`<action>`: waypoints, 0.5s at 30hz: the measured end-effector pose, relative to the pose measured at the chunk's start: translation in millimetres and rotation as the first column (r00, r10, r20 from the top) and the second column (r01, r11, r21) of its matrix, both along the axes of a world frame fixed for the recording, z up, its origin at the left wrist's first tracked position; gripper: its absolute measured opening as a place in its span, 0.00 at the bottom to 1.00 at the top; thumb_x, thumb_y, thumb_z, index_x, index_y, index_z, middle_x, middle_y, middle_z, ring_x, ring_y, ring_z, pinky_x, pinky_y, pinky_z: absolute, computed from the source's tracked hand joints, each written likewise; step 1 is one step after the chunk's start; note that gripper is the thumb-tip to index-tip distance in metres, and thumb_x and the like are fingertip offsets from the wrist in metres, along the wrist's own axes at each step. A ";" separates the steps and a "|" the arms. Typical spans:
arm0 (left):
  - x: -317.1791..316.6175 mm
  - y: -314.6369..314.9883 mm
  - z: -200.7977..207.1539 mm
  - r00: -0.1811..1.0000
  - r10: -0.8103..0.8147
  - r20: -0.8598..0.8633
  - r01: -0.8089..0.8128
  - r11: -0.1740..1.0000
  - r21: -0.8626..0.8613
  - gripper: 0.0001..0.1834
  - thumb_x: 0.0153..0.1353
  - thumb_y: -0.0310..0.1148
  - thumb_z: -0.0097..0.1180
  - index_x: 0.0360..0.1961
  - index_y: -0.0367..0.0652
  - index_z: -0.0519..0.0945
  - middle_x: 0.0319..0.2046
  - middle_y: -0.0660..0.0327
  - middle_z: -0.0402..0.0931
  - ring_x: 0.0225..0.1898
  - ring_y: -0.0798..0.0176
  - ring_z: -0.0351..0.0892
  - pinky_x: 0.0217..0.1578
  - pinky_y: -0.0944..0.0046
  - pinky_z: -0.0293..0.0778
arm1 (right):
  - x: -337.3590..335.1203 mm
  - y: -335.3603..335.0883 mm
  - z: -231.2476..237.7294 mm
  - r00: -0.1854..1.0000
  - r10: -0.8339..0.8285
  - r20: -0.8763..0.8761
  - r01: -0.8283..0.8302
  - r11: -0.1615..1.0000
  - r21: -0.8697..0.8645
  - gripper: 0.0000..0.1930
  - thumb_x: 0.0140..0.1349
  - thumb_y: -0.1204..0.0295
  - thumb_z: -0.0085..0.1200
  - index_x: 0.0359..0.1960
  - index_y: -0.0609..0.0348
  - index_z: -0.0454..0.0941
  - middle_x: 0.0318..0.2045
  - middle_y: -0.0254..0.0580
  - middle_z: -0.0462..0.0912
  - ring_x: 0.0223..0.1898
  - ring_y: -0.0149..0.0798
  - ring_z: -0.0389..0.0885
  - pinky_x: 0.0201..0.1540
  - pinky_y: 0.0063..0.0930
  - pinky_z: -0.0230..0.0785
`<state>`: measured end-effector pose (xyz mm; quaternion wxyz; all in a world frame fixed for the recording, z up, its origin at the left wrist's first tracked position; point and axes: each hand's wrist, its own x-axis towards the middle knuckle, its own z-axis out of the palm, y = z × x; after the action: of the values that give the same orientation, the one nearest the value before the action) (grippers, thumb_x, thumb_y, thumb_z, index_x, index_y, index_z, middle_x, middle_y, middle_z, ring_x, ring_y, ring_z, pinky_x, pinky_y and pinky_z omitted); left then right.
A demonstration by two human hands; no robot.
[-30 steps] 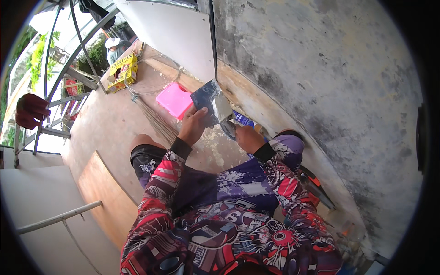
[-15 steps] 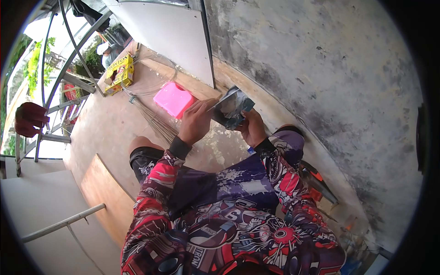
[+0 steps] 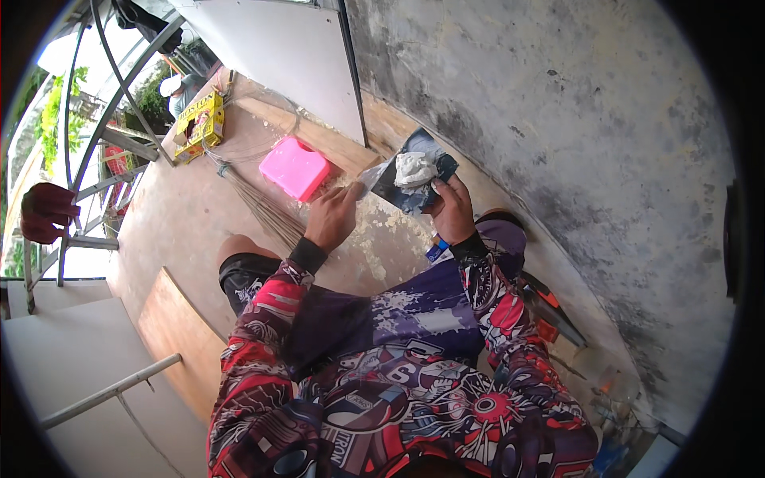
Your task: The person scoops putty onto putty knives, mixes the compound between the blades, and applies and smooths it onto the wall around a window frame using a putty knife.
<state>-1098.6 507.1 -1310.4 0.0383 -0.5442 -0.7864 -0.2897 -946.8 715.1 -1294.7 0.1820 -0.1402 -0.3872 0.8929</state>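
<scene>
My right hand (image 3: 452,209) grips the near right edge of a dark flat board (image 3: 438,146), its thumb on top. On the board sits a lump of white putty (image 3: 414,170). My left hand (image 3: 335,215) is closed around a putty knife (image 3: 371,177), whose pale blade reaches the board's left edge. Whether the blade touches the board I cannot tell. The knife's handle is mostly hidden by my fingers. Both hands are held over the floor in front of my knees.
A pink plastic case (image 3: 295,168) and a stick broom (image 3: 259,203) lie beyond my left hand, near a yellow carton (image 3: 200,126). The stained wall (image 3: 558,159) runs along my right; a hand saw (image 3: 554,311) lies at its foot. A wooden board (image 3: 182,342) and metal frame stand left.
The board in my right hand has tipped flatter, so the white putty now shows fully. My left hand has drawn slightly down with the putty knife, away from the middle of the board.
</scene>
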 end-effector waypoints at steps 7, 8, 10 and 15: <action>-9.0 1.4 13.3 0.936 0.259 0.238 -0.264 0.964 -0.010 0.18 0.58 0.19 0.49 0.50 0.36 0.77 0.36 0.48 0.80 0.36 0.44 0.80 0.36 0.52 0.76 | 3.7 21.5 -16.6 0.997 0.046 0.054 -0.039 0.993 -0.114 0.17 0.69 0.73 0.40 0.58 0.63 0.70 0.49 0.42 0.80 0.46 0.39 0.84 0.42 0.35 0.84; -7.7 2.0 26.9 0.925 0.213 0.313 -0.243 0.968 0.059 0.17 0.58 0.18 0.49 0.50 0.36 0.77 0.36 0.49 0.79 0.34 0.44 0.80 0.35 0.52 0.75 | 2.2 24.1 -22.0 0.995 0.058 0.086 -0.048 0.992 -0.115 0.17 0.69 0.73 0.41 0.57 0.62 0.71 0.49 0.43 0.81 0.45 0.38 0.84 0.40 0.35 0.84; 2.2 7.1 45.8 0.916 0.105 0.387 -0.172 0.975 0.144 0.19 0.56 0.16 0.51 0.49 0.38 0.79 0.37 0.53 0.79 0.35 0.48 0.80 0.37 0.54 0.76 | 2.0 25.5 -26.2 0.995 0.039 0.097 -0.029 0.993 -0.110 0.17 0.69 0.73 0.41 0.56 0.62 0.71 0.48 0.43 0.81 0.44 0.38 0.85 0.39 0.35 0.84; 11.3 15.8 73.8 0.993 -0.111 0.028 0.109 0.992 0.059 0.23 0.51 0.17 0.55 0.50 0.44 0.80 0.51 0.58 0.80 0.49 0.51 0.81 0.45 0.56 0.78 | -2.9 26.3 -26.4 0.992 0.061 0.113 -0.050 0.994 -0.097 0.15 0.66 0.76 0.42 0.52 0.64 0.73 0.44 0.42 0.82 0.41 0.37 0.85 0.37 0.34 0.84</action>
<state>-1087.3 522.9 -1236.6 0.0256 -0.5808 -0.7470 -0.3224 -949.7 741.4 -1321.1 0.1275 -0.1893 -0.3584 0.9052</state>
